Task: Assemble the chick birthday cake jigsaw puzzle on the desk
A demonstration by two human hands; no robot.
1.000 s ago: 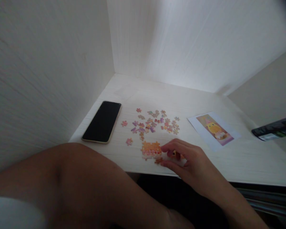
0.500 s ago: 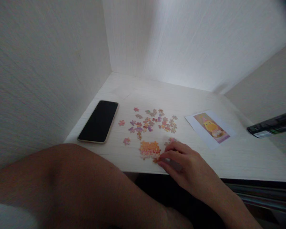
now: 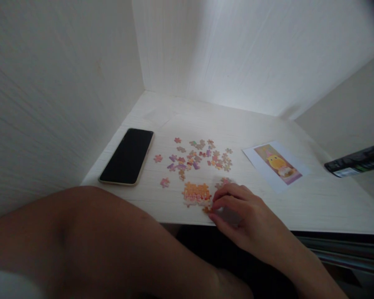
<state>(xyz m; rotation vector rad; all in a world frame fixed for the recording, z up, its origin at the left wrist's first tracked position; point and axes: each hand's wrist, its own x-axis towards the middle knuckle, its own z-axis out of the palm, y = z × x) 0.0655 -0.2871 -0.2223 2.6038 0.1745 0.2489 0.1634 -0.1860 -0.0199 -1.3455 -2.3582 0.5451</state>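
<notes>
Pale wood-grain walls (image 3: 65, 83) enclose a light desk (image 3: 314, 203), lit seemingly from upper right.

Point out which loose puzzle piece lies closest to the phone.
The pink piece, alone just right of the phone. The other loose pieces cluster farther right, and another single pink one lies nearer the table's front edge.

Phone (image 3: 126, 156) left of puzzle pieces (image 3: 199, 155)

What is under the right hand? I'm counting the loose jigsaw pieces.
One small orange jigsaw piece shows at the fingers of the right hand. Anything beneath the palm is covered.
</notes>
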